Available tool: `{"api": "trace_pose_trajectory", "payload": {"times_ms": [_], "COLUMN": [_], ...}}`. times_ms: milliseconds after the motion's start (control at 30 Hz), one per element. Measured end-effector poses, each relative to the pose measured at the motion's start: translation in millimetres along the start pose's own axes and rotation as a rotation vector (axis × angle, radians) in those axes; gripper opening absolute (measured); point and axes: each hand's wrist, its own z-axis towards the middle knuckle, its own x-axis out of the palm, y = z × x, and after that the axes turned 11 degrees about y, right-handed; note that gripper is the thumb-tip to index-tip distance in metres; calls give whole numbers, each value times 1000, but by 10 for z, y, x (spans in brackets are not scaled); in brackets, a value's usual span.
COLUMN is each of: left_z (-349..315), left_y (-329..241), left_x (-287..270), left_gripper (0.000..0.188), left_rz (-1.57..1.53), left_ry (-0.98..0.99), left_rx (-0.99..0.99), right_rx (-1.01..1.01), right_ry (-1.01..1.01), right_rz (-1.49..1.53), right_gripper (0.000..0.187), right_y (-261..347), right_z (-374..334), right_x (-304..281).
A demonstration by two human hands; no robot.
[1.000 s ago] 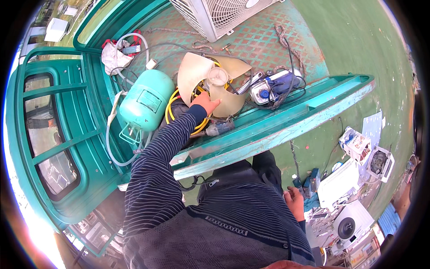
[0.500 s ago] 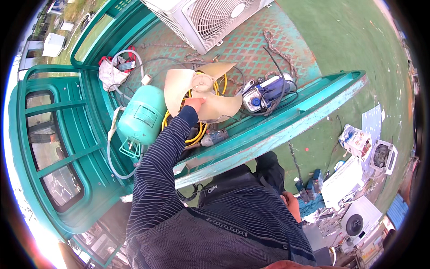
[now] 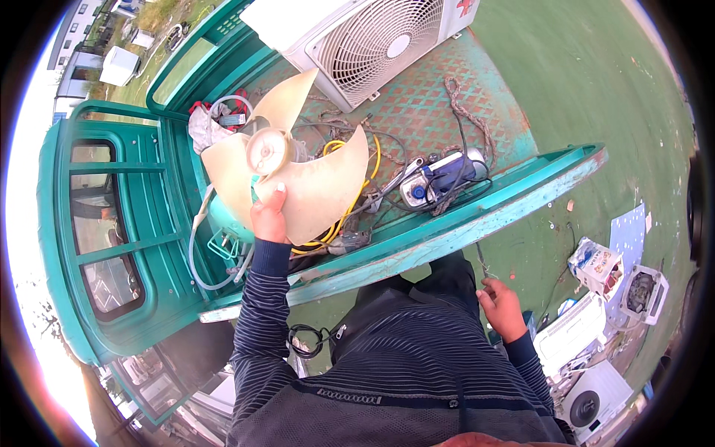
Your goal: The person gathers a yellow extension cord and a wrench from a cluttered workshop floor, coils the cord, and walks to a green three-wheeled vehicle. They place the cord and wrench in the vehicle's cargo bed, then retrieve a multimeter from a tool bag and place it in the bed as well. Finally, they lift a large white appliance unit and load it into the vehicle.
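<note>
My left hand [image 3: 269, 216] grips the edge of a cream plastic fan blade [image 3: 320, 186], a three-bladed propeller with a round hub, held up over the truck bed's near side. The thumb lies on the blade's face; the fingers behind it are partly hidden. Behind the blades, a green gas cylinder [image 3: 226, 216] is mostly covered. A coiled yellow hose [image 3: 376, 160] and a grey power tool [image 3: 350, 241] lie beside and below the fan. My right hand [image 3: 503, 308] hangs outside the truck, at the right of my body, thumb and fingers apart, holding nothing.
A white outdoor air-conditioner unit [image 3: 357, 56] stands on the truck bed. A blue-and-silver pump [image 3: 447, 177] with black cables lies near the teal side panel [image 3: 447, 238]. A rope [image 3: 477, 112] trails beyond. On the green ground at right lie a bag [image 3: 596, 264] and appliance parts.
My left hand has lifted the fan blade up and to the left, covering much of the cylinder. My right hand has come forward from beside my body into fuller view.
</note>
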Motion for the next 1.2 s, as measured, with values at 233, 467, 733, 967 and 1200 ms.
{"api": "trace_pose_trajectory", "payload": {"times_ms": [233, 467, 733, 967, 1200], "left_z": [-1047, -1197, 701, 2975, 4019], "left_y": [-1288, -2295, -2872, -2293, -1977], "left_x": [481, 1408, 2211, 3045, 2987], "left_gripper": [38, 42, 36, 41, 37], "left_rz": [59, 66, 227, 161, 429], "left_ry": [1, 16, 364, 355, 243], "left_rx": [41, 310, 341, 331, 357], "right_rx": [-123, -167, -31, 105, 201], "right_ry": [79, 170, -24, -122, -95], "right_rz": [-158, -161, -19, 48, 149], "right_gripper": [30, 30, 28, 28, 29], "right_y": [-36, -69, -504, -939, -907], "right_z": [442, 554, 255, -141, -253], "right_x": [-683, -1040, -1244, -1051, -1081]}}
